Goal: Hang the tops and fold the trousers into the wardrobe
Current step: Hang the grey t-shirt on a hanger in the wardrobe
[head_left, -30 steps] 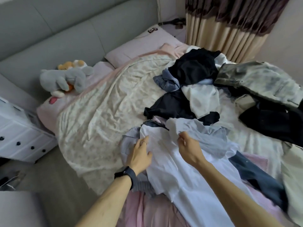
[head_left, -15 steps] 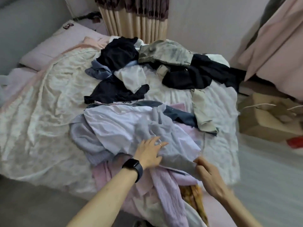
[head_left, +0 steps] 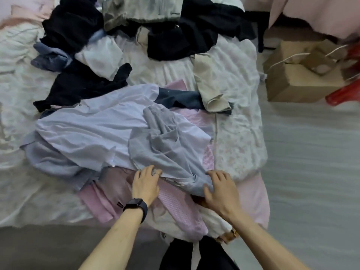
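A crumpled grey-blue shirt (head_left: 165, 149) lies on top of the clothes heap at the bed's near edge. My left hand (head_left: 146, 184), a dark watch on its wrist, has its fingers tucked under the shirt's hem. My right hand (head_left: 220, 190) grips the same hem further right, fingers curled over the cloth. Under the grey shirt lie a pale lilac shirt (head_left: 93, 125) and a pink striped garment (head_left: 175, 201). Beige trousers (head_left: 210, 82), a navy piece (head_left: 179, 98), black garments (head_left: 185, 38) and grey mottled trousers (head_left: 140, 10) lie further back.
The bed's floral sheet (head_left: 239, 133) ends at the right, with grey floor (head_left: 311, 172) beyond. A cardboard box (head_left: 292, 84) and a red object (head_left: 342, 92) sit on the floor at the right. Pink fabric (head_left: 311, 12) hangs at the top right.
The view has swung right and down towards the bed's near corner. Both hands have slid from the shirt's upper part to its hem, and now hold it close together.
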Motion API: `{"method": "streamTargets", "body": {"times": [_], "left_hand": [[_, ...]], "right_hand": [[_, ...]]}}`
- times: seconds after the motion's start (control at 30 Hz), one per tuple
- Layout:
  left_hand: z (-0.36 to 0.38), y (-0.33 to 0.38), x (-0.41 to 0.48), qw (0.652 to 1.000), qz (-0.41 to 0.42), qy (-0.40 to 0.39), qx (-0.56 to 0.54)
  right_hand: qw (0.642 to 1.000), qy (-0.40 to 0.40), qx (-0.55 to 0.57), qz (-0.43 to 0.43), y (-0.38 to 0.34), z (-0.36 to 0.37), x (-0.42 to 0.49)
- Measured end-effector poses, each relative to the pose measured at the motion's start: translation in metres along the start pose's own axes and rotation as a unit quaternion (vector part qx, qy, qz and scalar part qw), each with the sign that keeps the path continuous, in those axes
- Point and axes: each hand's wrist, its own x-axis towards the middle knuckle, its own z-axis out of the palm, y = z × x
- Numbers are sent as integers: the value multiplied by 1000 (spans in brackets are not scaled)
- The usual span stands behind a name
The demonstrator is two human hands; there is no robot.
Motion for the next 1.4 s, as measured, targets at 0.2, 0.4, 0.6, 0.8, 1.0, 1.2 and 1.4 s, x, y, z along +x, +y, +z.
{"method": "streamTargets", "body": {"times": [0.2, 0.4, 0.6, 0.8, 1.0, 1.2, 1.4], "left_hand": [[11, -21, 16, 998, -27, 50, 33], [-15, -52, 16, 999, 33, 17, 10], [-98, -73, -30, 960, 4, 41, -276], [-248, -95, -88, 861, 27, 149, -485], [-384, -126, -186, 801, 88, 274, -525], [-409, -173, -283, 758, 20, 425, -494], [-306, -184, -371, 689, -197, 505, -481]], "right_hand": [[993, -96, -66, -26, -44, 59, 27], [972, -127, -194, -39, -30, 42, 29], [991, 36, -121, -36, -36, -57, 41], [973, 213, -20, -81, -115, -197, 57], [899, 363, 94, -226, -216, -305, 47], [841, 354, 158, -377, -307, -358, 40], [863, 107, 143, -473, -373, -302, 27]]}}
